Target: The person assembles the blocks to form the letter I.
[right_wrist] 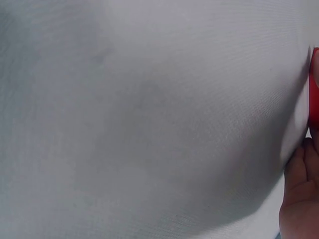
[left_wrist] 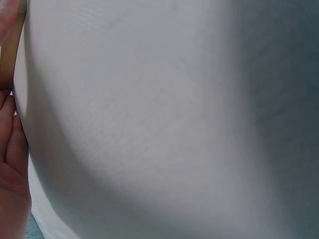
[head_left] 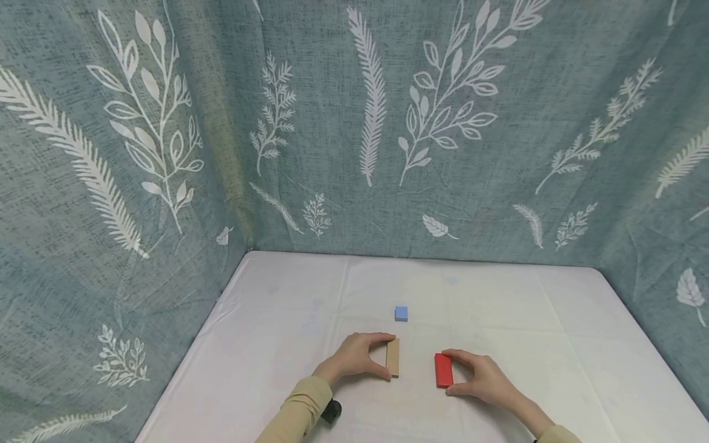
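In the head view my left hand pinches a tan wooden block by its two ends, thumb at the near end and fingers at the far one. To the right, my right hand holds a red rectangular block the same way. A gap of white cloth separates the two blocks. Beyond them a small blue cube sits on the table, touched by neither hand. The left wrist view catches the tan block at its left edge; the right wrist view has the red block at its right edge.
A white cloth covers the table. Teal curtains with white leaf prints rise behind it and along both sides. A black device is at the left wrist, beside the beige sleeve.
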`<state>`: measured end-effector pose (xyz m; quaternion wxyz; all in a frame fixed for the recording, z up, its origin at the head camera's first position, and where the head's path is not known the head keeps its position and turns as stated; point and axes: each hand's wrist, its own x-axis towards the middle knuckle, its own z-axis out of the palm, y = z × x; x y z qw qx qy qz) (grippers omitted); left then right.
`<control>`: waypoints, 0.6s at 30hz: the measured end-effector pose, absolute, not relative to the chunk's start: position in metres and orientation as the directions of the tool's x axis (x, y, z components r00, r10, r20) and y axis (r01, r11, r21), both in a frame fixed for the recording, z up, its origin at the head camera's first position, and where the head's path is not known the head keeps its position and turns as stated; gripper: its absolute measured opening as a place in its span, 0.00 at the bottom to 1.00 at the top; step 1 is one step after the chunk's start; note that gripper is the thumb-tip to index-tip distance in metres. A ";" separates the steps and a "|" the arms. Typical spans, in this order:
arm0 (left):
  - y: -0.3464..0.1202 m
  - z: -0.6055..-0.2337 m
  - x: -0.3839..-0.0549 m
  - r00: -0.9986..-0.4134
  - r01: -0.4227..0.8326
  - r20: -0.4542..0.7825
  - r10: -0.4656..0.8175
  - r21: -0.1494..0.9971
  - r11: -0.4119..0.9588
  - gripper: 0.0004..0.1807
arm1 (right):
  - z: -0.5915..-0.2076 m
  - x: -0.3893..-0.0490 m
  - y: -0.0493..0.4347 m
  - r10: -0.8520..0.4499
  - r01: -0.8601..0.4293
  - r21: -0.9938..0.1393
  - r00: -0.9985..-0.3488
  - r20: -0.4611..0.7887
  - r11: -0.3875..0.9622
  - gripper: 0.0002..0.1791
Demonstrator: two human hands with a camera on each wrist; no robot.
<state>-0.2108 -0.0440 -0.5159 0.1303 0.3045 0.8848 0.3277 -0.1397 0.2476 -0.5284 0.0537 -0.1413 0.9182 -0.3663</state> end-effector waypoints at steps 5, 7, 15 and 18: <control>-0.044 -0.515 -0.210 -0.778 0.458 -0.027 0.628 0.659 0.596 0.42 | -0.528 -0.139 0.247 -0.296 -0.213 -0.688 -0.955 -0.003 0.693 0.39; -0.044 -0.514 -0.210 -0.777 0.461 -0.026 0.629 0.656 0.597 0.42 | -0.528 -0.139 0.247 -0.294 -0.209 -0.686 -0.956 -0.007 0.697 0.39; -0.044 -0.513 -0.208 -0.779 0.462 -0.025 0.627 0.654 0.600 0.41 | -0.529 -0.139 0.246 -0.295 -0.218 -0.675 -0.956 0.001 0.705 0.40; -0.044 -0.513 -0.208 -0.779 0.465 -0.022 0.627 0.650 0.601 0.41 | -0.529 -0.138 0.246 -0.295 -0.225 -0.670 -0.956 0.010 0.708 0.40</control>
